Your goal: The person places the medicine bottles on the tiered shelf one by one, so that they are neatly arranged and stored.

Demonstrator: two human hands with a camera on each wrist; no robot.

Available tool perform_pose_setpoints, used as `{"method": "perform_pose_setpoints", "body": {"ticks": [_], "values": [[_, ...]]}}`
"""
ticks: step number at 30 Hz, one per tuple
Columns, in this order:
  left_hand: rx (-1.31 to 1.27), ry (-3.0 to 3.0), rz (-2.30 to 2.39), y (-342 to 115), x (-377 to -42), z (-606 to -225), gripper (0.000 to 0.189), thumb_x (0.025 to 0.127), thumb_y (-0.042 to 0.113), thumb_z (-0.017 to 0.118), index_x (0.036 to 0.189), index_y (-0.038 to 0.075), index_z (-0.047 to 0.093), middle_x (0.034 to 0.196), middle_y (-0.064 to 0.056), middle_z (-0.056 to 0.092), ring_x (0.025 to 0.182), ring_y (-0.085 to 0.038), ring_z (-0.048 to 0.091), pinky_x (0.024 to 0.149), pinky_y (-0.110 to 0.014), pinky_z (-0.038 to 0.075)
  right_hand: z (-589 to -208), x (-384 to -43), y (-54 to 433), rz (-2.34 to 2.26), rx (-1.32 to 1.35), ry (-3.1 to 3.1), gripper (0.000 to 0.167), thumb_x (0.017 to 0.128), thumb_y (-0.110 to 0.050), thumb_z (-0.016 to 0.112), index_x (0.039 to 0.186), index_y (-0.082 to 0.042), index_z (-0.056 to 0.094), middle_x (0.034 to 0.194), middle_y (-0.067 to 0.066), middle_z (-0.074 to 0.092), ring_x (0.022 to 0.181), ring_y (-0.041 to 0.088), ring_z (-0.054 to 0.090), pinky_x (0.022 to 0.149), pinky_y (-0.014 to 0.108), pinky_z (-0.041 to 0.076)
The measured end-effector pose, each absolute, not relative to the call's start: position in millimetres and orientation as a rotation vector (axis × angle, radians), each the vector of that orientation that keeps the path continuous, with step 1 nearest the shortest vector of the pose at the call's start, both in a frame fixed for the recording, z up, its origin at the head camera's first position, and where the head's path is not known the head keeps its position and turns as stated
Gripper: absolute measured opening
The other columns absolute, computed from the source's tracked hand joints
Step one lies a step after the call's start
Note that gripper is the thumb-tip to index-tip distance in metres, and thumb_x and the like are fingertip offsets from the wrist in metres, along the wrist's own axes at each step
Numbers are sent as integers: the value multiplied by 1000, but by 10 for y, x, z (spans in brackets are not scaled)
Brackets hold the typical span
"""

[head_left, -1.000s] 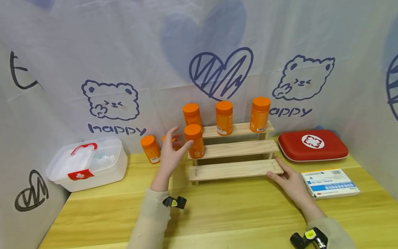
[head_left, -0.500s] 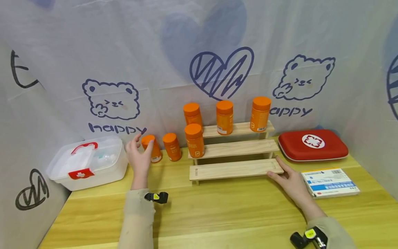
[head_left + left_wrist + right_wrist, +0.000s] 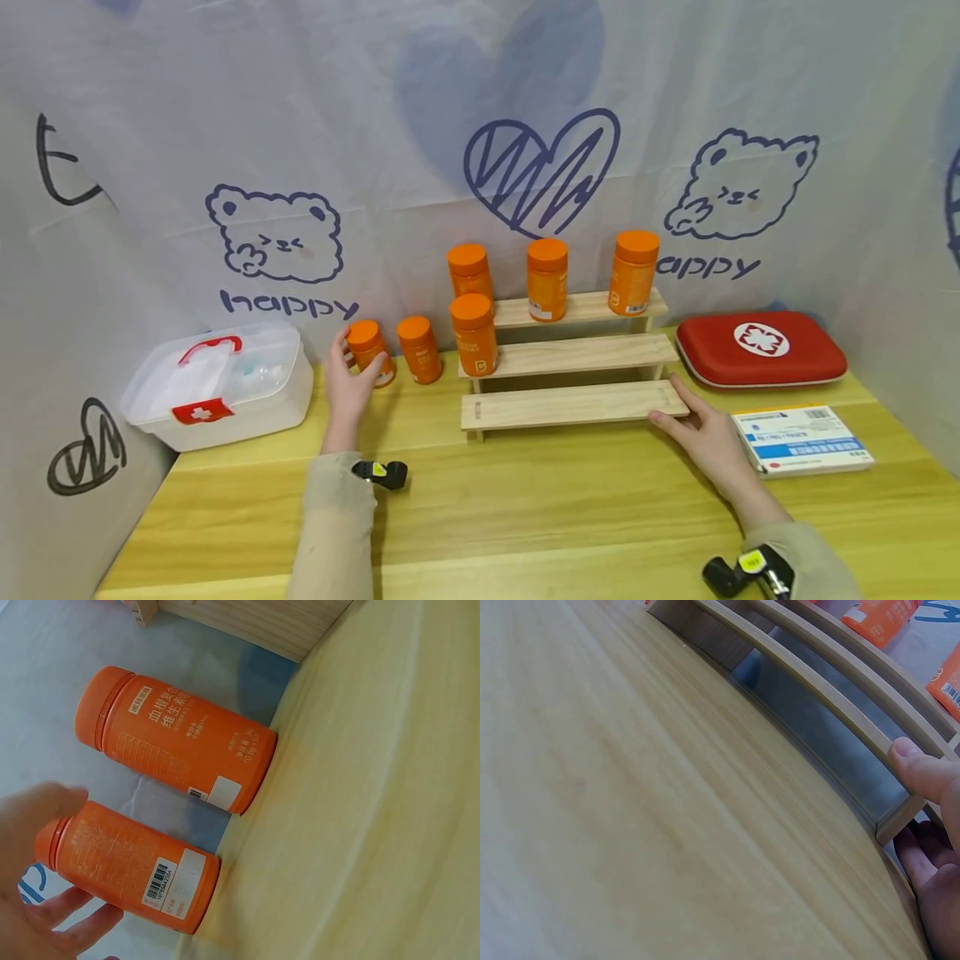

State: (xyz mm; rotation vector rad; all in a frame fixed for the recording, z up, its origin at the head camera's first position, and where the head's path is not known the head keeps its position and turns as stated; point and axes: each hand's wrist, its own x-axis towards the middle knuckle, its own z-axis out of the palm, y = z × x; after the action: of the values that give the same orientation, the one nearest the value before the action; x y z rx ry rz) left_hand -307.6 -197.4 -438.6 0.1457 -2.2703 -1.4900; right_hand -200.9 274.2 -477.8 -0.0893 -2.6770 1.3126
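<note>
Left hand (image 3: 351, 392) is loosely cupping the vitamin bottle (image 3: 142, 864) farthest left of the wooden rack (image 3: 573, 403) right hand (image 3: 707, 435) is gripping, lifting probably calling for tightening.

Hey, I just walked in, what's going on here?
A person's left hand is around the leftmost orange vitamin jar, which stands on the table beside a second jar. Their right hand grips the three-tier wooden rack by its bottom shelf's right end. Three more jars stand on the top tier, one jar on the middle.
</note>
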Motion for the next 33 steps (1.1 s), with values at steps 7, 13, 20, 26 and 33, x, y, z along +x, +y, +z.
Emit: {"method": "perform_pose_setpoints", "body": {"ticks": [7,13,20,26,33], "values": [[148,-2230,-1435,-1978,-3095,-4407,56,87,5,68,137,6,42,129,-21,47,110,-35,50,94,-45,43,-4774,-2010,2746,1316,-81,-2672,79,88,-47,65,150,-14,29,141,26,42,109,28,55,72,12,40],[119,-2272,-1379,-1963,-3086,-4384,54,88,7,68,137,6,44,126,-23,48,107,-36,52,92,-46,45,-4789,-2007,2748,1303,-85,-2680,80,88,-49,64,150,-15,29,142,25,40,113,30,53,74,12,39],[112,-2292,-1356,-1957,-3075,-4365,53,87,10,69,136,6,49,122,-23,50,105,-37,54,90,-46,47,-4768,-2007,2742,1329,-104,-2689,81,87,-50,63,151,-15,27,144,24,38,116,29,51,76,12,40],[158,-2282,-1351,-1964,-3067,-4310,52,86,14,72,134,9,54,117,-22,55,96,-38,60,86,-45,48,-4767,-2006,2741,1340,-102,-2692,81,88,-50,63,151,-15,26,144,25,37,118,31,50,78,13,40],[151,-2213,-1427,-1970,-3007,-4151,50,86,13,72,133,8,54,114,-21,57,92,-37,60,84,-44,50,-4788,-2006,2750,1335,-103,-2684,81,88,-51,63,151,-14,28,142,25,40,114,30,52,74,10,38]]}}
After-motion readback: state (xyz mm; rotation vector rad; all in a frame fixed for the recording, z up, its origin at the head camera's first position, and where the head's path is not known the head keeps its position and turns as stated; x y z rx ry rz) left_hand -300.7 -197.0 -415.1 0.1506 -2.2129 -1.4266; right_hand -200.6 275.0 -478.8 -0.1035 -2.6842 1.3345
